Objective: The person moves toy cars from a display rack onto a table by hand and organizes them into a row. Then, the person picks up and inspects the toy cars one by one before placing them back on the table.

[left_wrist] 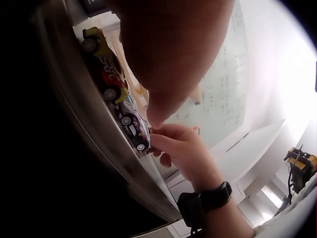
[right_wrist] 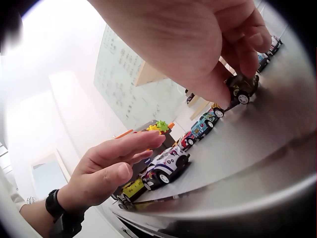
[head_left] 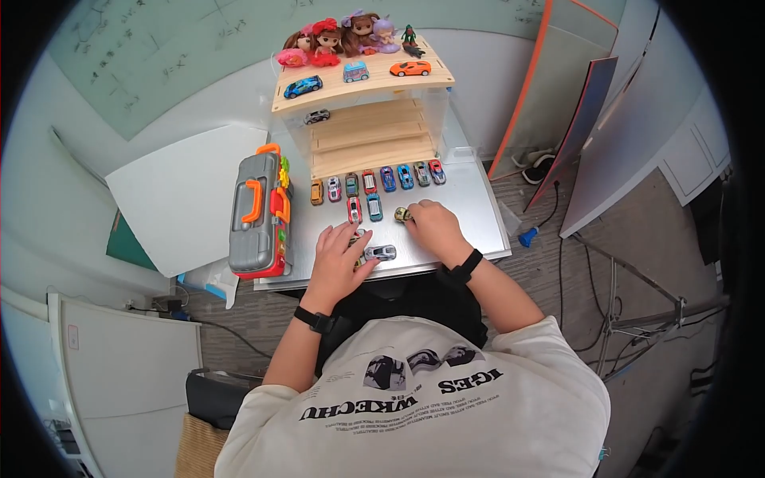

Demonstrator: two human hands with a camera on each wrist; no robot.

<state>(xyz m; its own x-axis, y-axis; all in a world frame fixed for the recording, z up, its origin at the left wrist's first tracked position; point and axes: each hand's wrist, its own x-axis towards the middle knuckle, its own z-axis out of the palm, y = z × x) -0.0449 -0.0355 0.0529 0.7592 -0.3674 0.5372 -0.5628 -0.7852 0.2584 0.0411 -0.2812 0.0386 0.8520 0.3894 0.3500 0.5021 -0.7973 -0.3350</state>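
My right hand (head_left: 437, 229) pinches a dark toy car with yellow markings (right_wrist: 243, 85) between thumb and fingers, low over the silver tabletop. Fingers spread and fairly straight, my left hand (head_left: 339, 261) hovers by a white-and-grey toy car (head_left: 381, 252). A yellow toy car (left_wrist: 105, 64) is beside that one, partly covered by the left hand in the head view. Just beyond the hands, a red-and-white car (head_left: 355, 210) and a teal car (head_left: 375, 208) sit side by side. Behind them runs a row of several toy cars (head_left: 388, 178).
At the back stands a wooden shelf (head_left: 358, 127) with a grey car (head_left: 317, 117) inside. Its top bears a blue car (head_left: 303, 86), a small bus (head_left: 356, 72), an orange car (head_left: 410, 69) and several dolls (head_left: 327, 41). A grey toolbox (head_left: 253, 215) flanks the left edge.
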